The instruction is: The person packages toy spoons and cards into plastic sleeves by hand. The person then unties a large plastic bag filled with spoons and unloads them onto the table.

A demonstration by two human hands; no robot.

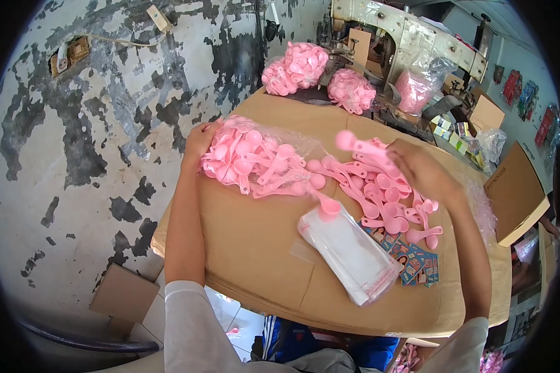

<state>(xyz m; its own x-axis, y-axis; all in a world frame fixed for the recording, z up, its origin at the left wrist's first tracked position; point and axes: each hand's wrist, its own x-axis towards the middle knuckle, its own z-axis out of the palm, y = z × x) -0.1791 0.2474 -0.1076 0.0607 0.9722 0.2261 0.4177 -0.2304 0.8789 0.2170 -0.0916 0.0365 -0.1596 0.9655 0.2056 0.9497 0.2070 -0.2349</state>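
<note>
My left hand (199,142) grips the left end of a clear plastic bag full of pink measuring spoons (246,152); its fingertips are partly hidden behind the bag. The bag lies on its side, and spoons spill from its right end. Over a loose pile of pink spoons (386,196), my right hand (426,171) is closed on a pink spoon (348,140), blurred by motion, its bowl pointing left. A stack of clear plastic sleeves (351,255) lies in front of the pile, with one spoon (328,207) touching its upper end. Small printed cards (417,264) lie beside the sleeves.
Brown paper covers the table (249,248). More bagged pink spoons (303,64) stand at the back, near an old machine (410,28). To the right is an open cardboard box (516,193). A peeling wall (93,137) closes off the left.
</note>
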